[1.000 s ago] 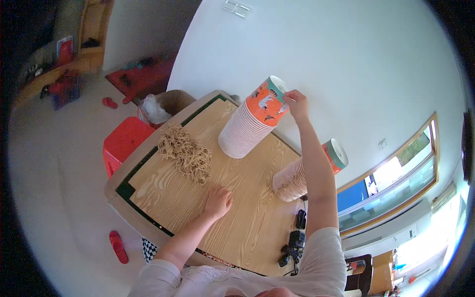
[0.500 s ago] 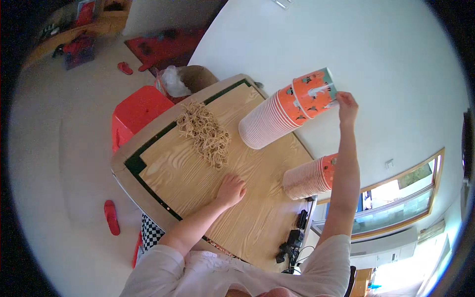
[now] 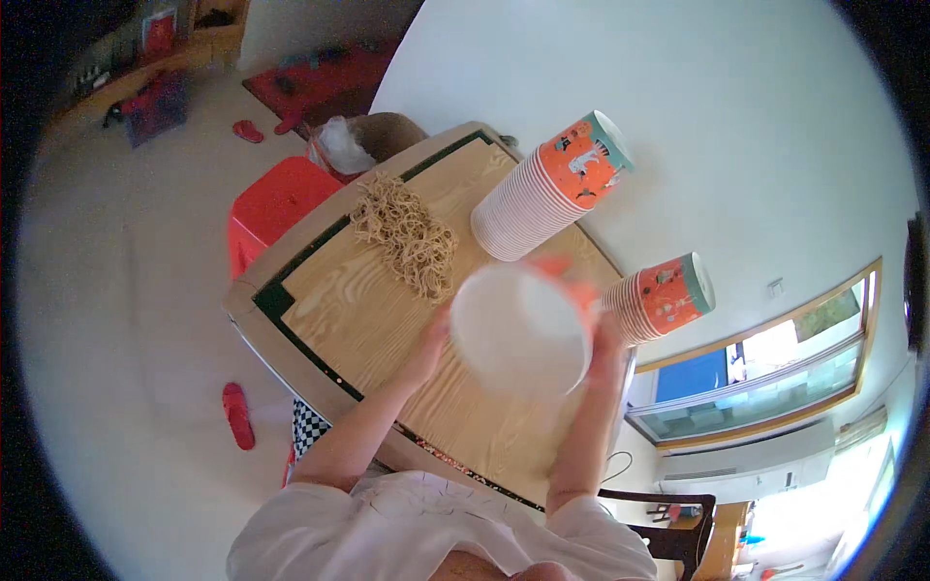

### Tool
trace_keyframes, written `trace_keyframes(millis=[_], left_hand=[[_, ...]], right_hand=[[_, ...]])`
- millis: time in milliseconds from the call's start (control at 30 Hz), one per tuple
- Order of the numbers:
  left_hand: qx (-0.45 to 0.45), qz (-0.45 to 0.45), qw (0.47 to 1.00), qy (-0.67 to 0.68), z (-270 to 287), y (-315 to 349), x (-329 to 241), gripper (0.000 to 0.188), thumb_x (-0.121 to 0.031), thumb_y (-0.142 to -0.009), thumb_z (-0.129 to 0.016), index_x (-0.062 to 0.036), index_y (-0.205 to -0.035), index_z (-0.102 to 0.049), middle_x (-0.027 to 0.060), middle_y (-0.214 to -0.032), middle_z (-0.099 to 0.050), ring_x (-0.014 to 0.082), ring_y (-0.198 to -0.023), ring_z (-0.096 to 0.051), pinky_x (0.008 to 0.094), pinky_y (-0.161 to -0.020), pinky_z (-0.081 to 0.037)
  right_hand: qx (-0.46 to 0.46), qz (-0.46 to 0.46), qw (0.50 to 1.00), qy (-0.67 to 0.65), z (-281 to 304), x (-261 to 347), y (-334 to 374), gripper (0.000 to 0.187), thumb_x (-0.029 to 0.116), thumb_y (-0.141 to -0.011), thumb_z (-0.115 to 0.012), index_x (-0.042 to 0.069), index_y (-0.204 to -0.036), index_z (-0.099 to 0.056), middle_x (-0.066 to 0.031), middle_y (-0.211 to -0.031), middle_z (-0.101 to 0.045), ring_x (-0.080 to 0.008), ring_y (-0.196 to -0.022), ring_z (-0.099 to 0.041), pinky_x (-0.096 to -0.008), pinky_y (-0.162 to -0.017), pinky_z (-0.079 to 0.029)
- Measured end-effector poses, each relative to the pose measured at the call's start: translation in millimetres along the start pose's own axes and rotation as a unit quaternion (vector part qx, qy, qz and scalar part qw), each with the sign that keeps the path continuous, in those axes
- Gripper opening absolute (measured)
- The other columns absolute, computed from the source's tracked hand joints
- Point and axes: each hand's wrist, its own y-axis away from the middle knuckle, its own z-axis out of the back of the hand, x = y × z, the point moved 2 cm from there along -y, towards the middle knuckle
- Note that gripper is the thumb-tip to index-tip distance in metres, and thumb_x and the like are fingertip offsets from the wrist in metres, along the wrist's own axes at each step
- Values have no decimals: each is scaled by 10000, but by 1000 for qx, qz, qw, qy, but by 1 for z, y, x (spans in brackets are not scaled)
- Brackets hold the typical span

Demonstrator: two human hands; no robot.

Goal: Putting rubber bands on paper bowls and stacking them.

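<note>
Head view: on the surface (image 3: 334,305), we think the tall stack of cups (image 3: 547,184) could tip if bumped, and the short stack (image 3: 664,298) near our right hand (image 3: 608,353) could too. Those right fingers grasp the loose cup (image 3: 520,327) above the surface; squeezing hard could dent it. Whether our left hand (image 3: 431,344) holds it, we can't tell. We count one surface, two stacks, one heap of tan loops (image 3: 407,240), two hands, one loose cup.

Right grip (image 3: 607,351) has a kinda blurry paper cup (image 3: 518,334) this side of the tall cup stack (image 3: 542,192); tan stringy pile (image 3: 405,238) sits left of that, shorter stack (image 3: 664,296) right.
</note>
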Motion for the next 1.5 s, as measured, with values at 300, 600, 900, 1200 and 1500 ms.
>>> trace_keyframes(millis=[300,600,900,1200,1500], left_hand=[[-44,65,997,-26,7,104,-45,450,-332,-972,-339,19,-1195,-510,148,-1145,-575,213,-1058,-537,319,-945,-381],[-97,-29,966,-237,58,38,39,332,-284,-860,-552,-4,-1037,-574,128,-1032,-600,258,-952,-570,352,-843,-448],[-123,-91,705,-693,65,-34,-10,197,-161,-758,-606,-54,-923,-593,144,-889,-610,297,-821,-595,398,-747,-472],[36,-15,974,-223,-26,-58,-224,208,-233,-793,-635,-64,-913,-617,54,-887,-645,134,-784,-608,246,-681,-459],[217,-312,922,-75,-136,-13,-411,292,-222,-905,-496,-13,-1097,-568,130,-1099,-608,206,-1068,-559,288,-924,-431]], right_hand=[[0,-29,998,-57,90,-175,44,138,191,-871,-538,69,-929,-566,-30,-846,-579,-128,-772,-549,-307,-689,-481],[-23,-46,993,-109,117,-201,-7,166,235,-886,-504,92,-914,-584,-28,-813,-580,-155,-729,-548,-323,-654,-474],[22,115,990,-81,113,-190,-1,184,165,-898,-440,63,-806,-563,-18,-715,-553,-121,-652,-521,-279,-596,-459],[-54,87,992,-73,98,-170,14,222,218,-877,-448,55,-828,-591,-31,-748,-591,-140,-676,-544,-286,-607,-461],[1,54,995,-80,141,-187,-35,150,153,-871,-482,51,-837,-585,-31,-757,-602,-132,-650,-548,-270,-580,-454]])
